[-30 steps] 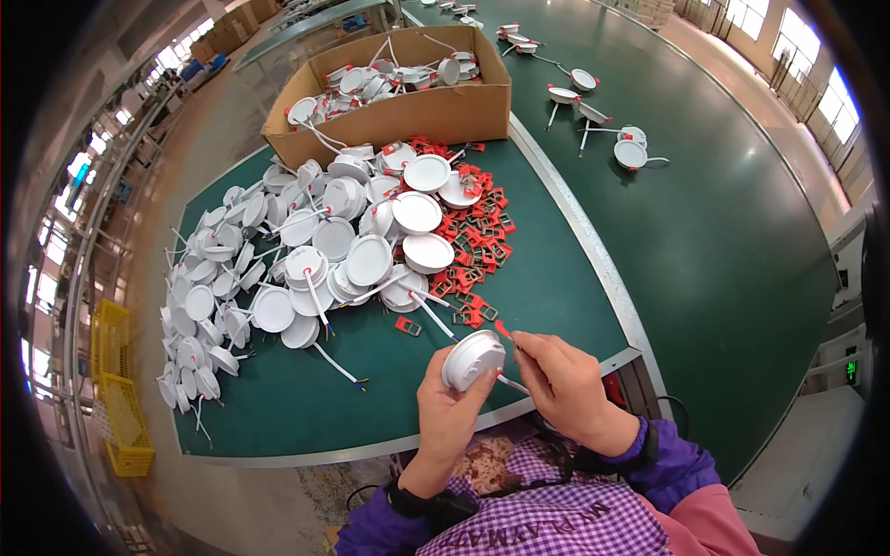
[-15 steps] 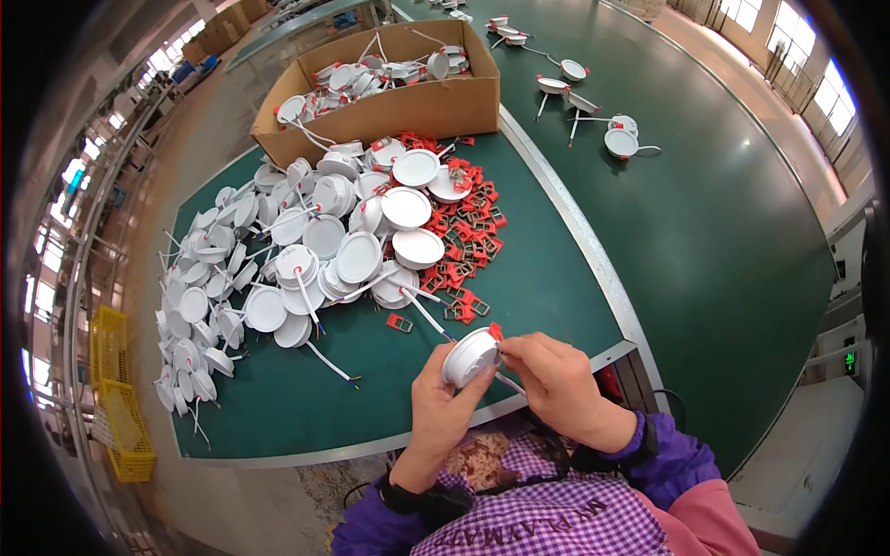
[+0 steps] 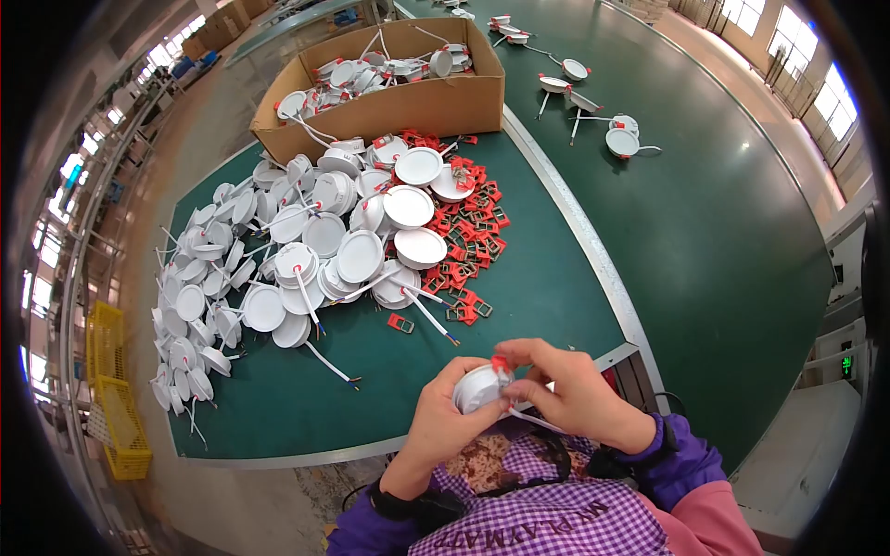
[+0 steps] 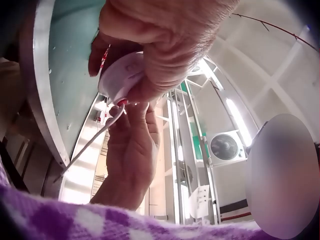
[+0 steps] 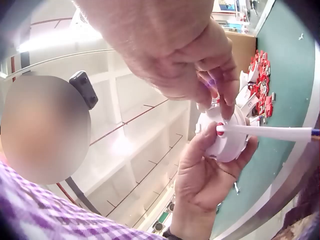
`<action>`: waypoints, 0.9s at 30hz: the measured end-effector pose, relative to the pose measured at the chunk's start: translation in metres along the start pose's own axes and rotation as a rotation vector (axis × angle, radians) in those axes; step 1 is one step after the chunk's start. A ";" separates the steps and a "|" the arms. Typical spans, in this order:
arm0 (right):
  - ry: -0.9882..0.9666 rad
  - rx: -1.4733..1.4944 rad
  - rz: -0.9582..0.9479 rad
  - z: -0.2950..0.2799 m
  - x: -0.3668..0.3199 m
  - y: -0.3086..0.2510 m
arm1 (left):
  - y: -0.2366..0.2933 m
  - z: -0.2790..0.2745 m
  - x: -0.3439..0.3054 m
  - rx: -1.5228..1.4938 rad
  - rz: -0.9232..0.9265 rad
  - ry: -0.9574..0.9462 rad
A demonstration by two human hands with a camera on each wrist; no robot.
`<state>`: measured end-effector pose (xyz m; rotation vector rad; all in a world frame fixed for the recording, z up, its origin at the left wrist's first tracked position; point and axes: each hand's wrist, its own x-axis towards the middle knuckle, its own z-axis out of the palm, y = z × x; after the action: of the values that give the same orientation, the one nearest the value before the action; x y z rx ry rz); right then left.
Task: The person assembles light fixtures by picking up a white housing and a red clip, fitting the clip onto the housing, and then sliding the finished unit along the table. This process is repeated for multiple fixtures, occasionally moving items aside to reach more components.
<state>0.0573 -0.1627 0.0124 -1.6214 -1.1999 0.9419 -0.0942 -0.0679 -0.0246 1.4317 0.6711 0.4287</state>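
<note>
My left hand (image 3: pixel 436 422) grips a round white downlight (image 3: pixel 475 389) by its rim, just past the near table edge. My right hand (image 3: pixel 589 398) has thumb and index finger pinched round a red spring clip (image 3: pixel 501 362) at the downlight's side. The fingers partly cover the clip's metal part. A white cable (image 5: pixel 270 132) comes out of the housing by a red grommet (image 5: pixel 220 129), as the right wrist view shows. In the left wrist view the downlight (image 4: pixel 120 77) is tilted between both hands.
A heap of white downlights (image 3: pixel 264 308) covers the table's left and middle, beside a pile of red clips (image 3: pixel 473 227). Behind stands a cardboard box (image 3: pixel 399 104) of downlights. Several finished-looking lights (image 3: pixel 622 142) lie on the green belt (image 3: pixel 705 241) at right.
The right hand has brought the red clip from beside the downlight onto its side. Both hands and the downlight have come slightly lower, towards the body.
</note>
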 end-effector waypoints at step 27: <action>-0.021 -0.645 -0.137 -0.004 0.058 0.068 | -0.012 -0.039 -0.021 -0.411 -0.214 0.276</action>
<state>0.0952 -0.1173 -0.0551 -1.9836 -1.7209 0.5031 -0.1368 -0.0528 -0.0328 0.9100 0.8910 0.5641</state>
